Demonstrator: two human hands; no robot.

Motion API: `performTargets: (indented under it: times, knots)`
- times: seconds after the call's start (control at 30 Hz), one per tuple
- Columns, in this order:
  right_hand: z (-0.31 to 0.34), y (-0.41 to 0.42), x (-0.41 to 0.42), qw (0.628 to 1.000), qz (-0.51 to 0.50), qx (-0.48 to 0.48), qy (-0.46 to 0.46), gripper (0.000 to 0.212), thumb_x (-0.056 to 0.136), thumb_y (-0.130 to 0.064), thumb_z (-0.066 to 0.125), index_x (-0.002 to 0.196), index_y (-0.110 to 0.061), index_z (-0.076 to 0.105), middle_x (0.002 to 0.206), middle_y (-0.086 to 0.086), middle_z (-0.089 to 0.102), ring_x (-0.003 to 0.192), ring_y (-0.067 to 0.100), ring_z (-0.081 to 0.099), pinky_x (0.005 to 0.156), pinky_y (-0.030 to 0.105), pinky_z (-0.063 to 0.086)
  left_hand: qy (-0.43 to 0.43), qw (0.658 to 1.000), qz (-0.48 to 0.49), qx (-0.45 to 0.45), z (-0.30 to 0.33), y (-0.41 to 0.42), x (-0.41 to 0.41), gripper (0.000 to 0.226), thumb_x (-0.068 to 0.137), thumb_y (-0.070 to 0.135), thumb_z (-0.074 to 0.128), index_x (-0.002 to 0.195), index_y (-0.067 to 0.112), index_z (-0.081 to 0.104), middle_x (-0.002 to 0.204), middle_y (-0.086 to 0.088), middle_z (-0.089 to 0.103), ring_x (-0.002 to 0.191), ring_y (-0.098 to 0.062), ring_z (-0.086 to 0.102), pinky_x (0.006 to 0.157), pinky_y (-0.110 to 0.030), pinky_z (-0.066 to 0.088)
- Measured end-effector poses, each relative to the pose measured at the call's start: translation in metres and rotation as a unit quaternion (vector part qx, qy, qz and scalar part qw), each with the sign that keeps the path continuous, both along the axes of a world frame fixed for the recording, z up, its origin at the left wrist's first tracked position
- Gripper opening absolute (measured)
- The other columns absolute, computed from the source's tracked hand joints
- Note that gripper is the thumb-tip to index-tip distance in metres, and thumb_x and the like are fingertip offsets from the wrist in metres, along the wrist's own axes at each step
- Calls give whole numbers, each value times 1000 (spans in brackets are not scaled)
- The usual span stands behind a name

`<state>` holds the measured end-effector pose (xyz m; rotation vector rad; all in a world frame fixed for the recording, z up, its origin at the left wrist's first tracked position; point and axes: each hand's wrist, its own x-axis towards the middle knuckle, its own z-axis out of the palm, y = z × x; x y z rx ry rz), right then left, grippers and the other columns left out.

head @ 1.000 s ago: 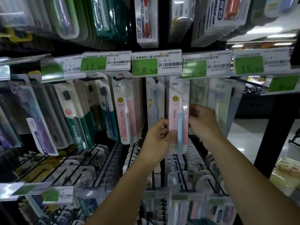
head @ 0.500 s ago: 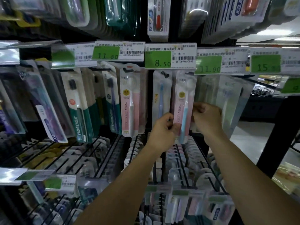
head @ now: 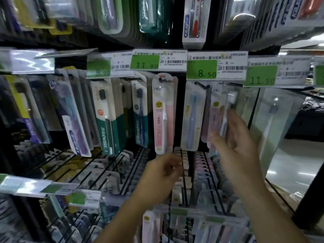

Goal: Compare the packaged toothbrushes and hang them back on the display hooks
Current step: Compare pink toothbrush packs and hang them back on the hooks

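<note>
A pink pack with a blue-handled toothbrush (head: pixel 221 113) hangs from a display hook under the 8.50 price tag (head: pixel 201 69). My right hand (head: pixel 235 142) is spread with straight fingers just in front of the pack's lower part, and I cannot tell if it touches it. My left hand (head: pixel 163 171) is lower and to the left, blurred, fingers loosely curled and holding nothing. A clear pack with a blue toothbrush (head: pixel 192 118) hangs to the left of the pink pack. Further left hangs a pink pack with a white toothbrush (head: pixel 164 113).
Green and white toothbrush packs (head: pixel 107 118) and purple ones (head: pixel 73 123) fill the hooks at left. Long black wire hooks (head: pixel 184 172) holding several packs stick out below my hands. More packs hang overhead (head: pixel 193 21). A black post (head: pixel 313 181) stands at right.
Both hands have let go of the pink pack, which now hangs on its hook. My left hand dropped down and left. My right hand opened and pulled back. The camera tilted down.
</note>
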<state>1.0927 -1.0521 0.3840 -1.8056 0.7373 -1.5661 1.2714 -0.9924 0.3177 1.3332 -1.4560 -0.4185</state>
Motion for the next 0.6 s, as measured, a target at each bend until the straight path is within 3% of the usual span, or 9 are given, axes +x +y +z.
performTargets:
  times: [0.07, 0.17, 0.23, 0.33, 0.4, 0.5, 0.6]
  knots:
    - [3, 11, 18, 999, -19, -36, 8, 42, 84, -48, 65, 121, -61, 51, 128, -45, 51, 124, -22, 44, 97, 0, 34, 26, 999, 26, -36, 10, 17, 22, 12, 94, 12, 67, 95, 25, 69, 85, 7, 75, 80, -14, 73, 71, -32, 60]
    - [5, 8, 51, 1000, -7, -8, 7, 35, 87, -40, 72, 121, -40, 65, 116, -22, 68, 110, -7, 61, 91, 16, 48, 35, 989, 90, -108, 33, 29, 51, 16, 94, 10, 67, 89, 25, 69, 84, 7, 76, 77, -9, 74, 67, -22, 59]
    - [7, -1, 72, 1000, -14, 15, 13, 37, 87, -36, 75, 122, -30, 66, 108, -20, 68, 102, -5, 63, 86, 17, 49, 43, 981, 119, -144, 52, 31, 66, 17, 93, 11, 67, 88, 28, 69, 84, 4, 76, 78, -12, 74, 70, -30, 62]
    - [6, -13, 95, 998, -21, 47, 25, 40, 83, -44, 75, 119, -30, 65, 105, -19, 67, 94, -7, 62, 72, 6, 46, 31, 970, 150, -190, 81, 28, 84, 18, 92, 14, 69, 89, 32, 68, 86, 4, 74, 84, -19, 73, 76, -48, 61]
    - [4, -16, 105, 998, -35, 44, 16, 32, 82, -44, 77, 111, -34, 66, 98, -18, 69, 88, -9, 64, 67, 4, 48, 10, 964, 159, -214, 100, 26, 91, 14, 91, 18, 68, 92, 32, 67, 93, 4, 73, 89, -18, 71, 75, -48, 61]
    - [2, -16, 113, 999, -34, 37, -2, 18, 82, -38, 79, 93, -40, 65, 80, -20, 72, 78, -9, 66, 64, 8, 50, 12, 959, 154, -238, 123, 22, 96, 15, 89, 27, 66, 103, 24, 64, 101, 5, 71, 95, -10, 69, 73, -31, 60]
    - [0, -18, 120, 998, 3, 52, -34, 10, 85, -27, 79, 86, -27, 69, 75, -12, 72, 70, -2, 67, 62, 12, 50, -20, 951, 152, -268, 140, 18, 95, 20, 88, 31, 58, 96, 15, 66, 81, 7, 68, 69, 2, 62, 55, -9, 45]
